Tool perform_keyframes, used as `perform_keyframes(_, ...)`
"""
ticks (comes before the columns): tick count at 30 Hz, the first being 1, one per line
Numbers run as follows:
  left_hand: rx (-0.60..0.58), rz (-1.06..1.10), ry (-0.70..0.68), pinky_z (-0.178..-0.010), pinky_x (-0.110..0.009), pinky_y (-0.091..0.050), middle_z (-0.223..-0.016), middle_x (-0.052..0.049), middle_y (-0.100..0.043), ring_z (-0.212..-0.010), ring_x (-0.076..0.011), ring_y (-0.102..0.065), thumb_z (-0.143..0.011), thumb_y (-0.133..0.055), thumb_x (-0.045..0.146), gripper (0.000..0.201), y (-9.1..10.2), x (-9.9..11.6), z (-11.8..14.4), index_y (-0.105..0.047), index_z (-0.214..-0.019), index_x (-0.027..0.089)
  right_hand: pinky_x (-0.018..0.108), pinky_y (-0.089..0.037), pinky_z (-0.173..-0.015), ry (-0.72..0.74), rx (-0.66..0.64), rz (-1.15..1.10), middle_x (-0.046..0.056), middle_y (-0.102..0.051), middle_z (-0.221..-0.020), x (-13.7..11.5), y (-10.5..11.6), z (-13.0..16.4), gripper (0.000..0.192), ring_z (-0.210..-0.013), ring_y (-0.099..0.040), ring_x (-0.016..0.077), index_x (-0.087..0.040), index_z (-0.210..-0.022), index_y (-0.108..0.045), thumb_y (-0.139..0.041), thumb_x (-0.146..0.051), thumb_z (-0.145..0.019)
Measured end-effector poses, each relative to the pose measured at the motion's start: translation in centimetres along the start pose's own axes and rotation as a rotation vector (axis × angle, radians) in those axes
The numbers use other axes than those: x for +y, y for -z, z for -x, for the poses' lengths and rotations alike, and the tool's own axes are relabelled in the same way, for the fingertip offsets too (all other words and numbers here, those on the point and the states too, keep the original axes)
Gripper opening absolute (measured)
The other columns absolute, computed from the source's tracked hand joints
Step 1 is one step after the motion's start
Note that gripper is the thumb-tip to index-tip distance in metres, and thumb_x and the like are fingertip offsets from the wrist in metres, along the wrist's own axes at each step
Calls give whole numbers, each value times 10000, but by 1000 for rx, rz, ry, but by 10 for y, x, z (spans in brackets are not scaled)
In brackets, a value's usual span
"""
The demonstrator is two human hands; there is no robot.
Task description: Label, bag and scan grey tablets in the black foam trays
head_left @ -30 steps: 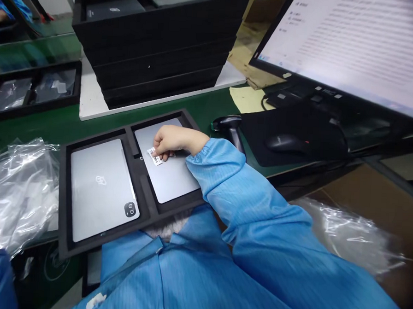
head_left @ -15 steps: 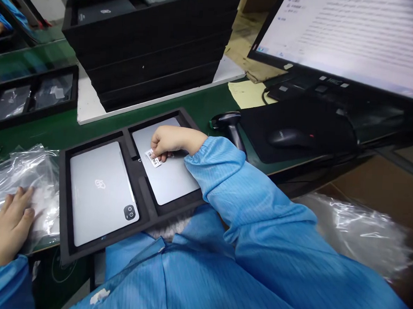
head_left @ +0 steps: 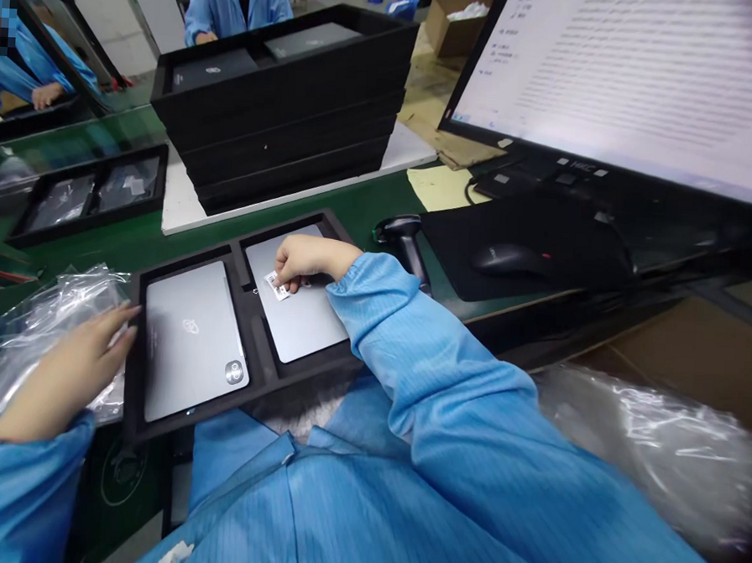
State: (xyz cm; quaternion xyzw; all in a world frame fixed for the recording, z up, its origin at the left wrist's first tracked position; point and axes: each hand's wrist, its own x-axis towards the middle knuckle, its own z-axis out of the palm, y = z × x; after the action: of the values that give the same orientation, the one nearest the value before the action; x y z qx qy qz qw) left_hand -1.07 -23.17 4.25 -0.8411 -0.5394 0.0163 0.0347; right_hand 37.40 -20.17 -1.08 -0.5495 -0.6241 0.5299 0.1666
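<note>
A black foam tray (head_left: 252, 330) in front of me holds two silver tablets, one per compartment. The left tablet (head_left: 189, 347) lies back up, with a logo and a camera block. My right hand (head_left: 300, 261) is over the right tablet (head_left: 304, 324), its fingers closed on a small white printed label (head_left: 277, 286) at the tablet's surface. Part of the label is hidden under the fingers. My left hand (head_left: 75, 366), blurred, has its fingers stretched out at the tray's left rim, above clear plastic bags (head_left: 65, 307).
Behind the tray stands a stack of black trays (head_left: 285, 100). A barcode scanner (head_left: 404, 232), mouse (head_left: 509, 256) and monitor (head_left: 626, 84) are at the right. Another tray (head_left: 91, 191) with bagged items lies back left. Two co-workers in blue (head_left: 239, 5) sit beyond.
My left hand has moved right and up from the plastic bags to the tray's left rim. My right hand stays at the label. The head view has tilted up.
</note>
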Motion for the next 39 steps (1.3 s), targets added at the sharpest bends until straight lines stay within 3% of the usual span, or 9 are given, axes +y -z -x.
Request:
perform_keyframes(6, -169, 159, -794, -1045, -424, -501, -1193, -129, -689, -1114, -270, -638, -1046, -441, 333, 339, -4, 205, -33, -686, -1189, 147, 194, -498, -530, 69, 442, -24, 32, -702, -625, 7, 6, -4, 139, -596, -694, 141, -139, -778, -674, -705, -87, -903)
perform_keyframes(10, -76, 201, -872, -1092, -474, -449, -1367, -147, -619, -1251, -301, -555, -1070, -436, 385, 383, -37, 256, -76, -655, -1265, 139, 213, -528, -617, 141, 767, -48, 14, -700, -651, 18, 16, -1, 68, -618, -681, 136, -141, -848, -691, -668, -95, -894)
perform_keyframes(17, 18, 205, -902, -1202, -613, -301, -1244, -129, -666, -1240, -300, -527, -1074, -438, 407, 367, -49, 261, -93, -679, -1214, 167, 198, -486, -530, 266, 1214, -503, -1, -689, -731, 42, 21, 32, 153, -616, -632, 121, -162, -945, -661, -648, -277, -845)
perform_keyframes(21, 123, 237, -897, -1154, -524, -385, -1159, -123, -677, -1139, -260, -559, -1040, -516, 369, 272, -49, 268, -87, -718, -1093, 195, 196, -452, -481, 244, 1327, -649, -12, -646, -689, 53, 13, 45, 283, -573, -589, 119, -182, -885, -611, -754, -366, -724)
perform_keyframes(26, 256, 280, -829, -1078, -448, -459, -1274, -120, -625, -1160, -231, -576, -1030, -549, 478, 341, -33, 258, -86, -675, -1163, 191, 260, -509, -521, 179, 1273, -504, -21, -607, -650, 53, 4, 54, 291, -570, -598, 154, -210, -908, -591, -744, -353, -705)
perform_keyframes(30, 365, 358, -824, -1042, -466, -434, -1209, -155, -656, -1143, -254, -569, -1090, -311, 427, 446, -19, 226, -88, -687, -1091, 187, 315, -573, -662, 199, 917, -55, 17, -667, -715, 36, -18, 66, 247, -682, -654, 195, -204, -954, -661, -738, -358, -778)
perform_keyframes(33, 635, 594, -820, -985, -467, -430, -1040, -148, -695, -1015, -247, -601, -1093, -206, 428, 540, -18, 201, -92, -664, -977, 166, 335, -587, -773, 119, 701, 194, 72, -726, -891, 24, -35, 71, 259, -829, -673, 211, -166, -1006, -704, -756, -373, -859)
perform_keyframes(36, 870, 760, -841, -935, -437, -430, -936, -112, -703, -910, -220, -614, -1090, -286, 421, 469, -18, 190, -96, -625, -889, 167, 384, -598, -860, 41, 761, 189, 87, -704, -1125, 21, -38, 70, 321, -965, -687, 207, -143, -1164, -681, -705, -397, -969)
perform_keyframes(39, 899, 774, -820, -945, -427, -433, -928, -98, -710, -902, -214, -611, -1074, -362, 380, 397, -18, 195, -96, -625, -865, 170, 403, -588, -890, 13, 877, 174, 81, -678, -1189, 22, -25, 71, 329, -1021, -677, 210, -151, -1209, -657, -661, -409, -1006)
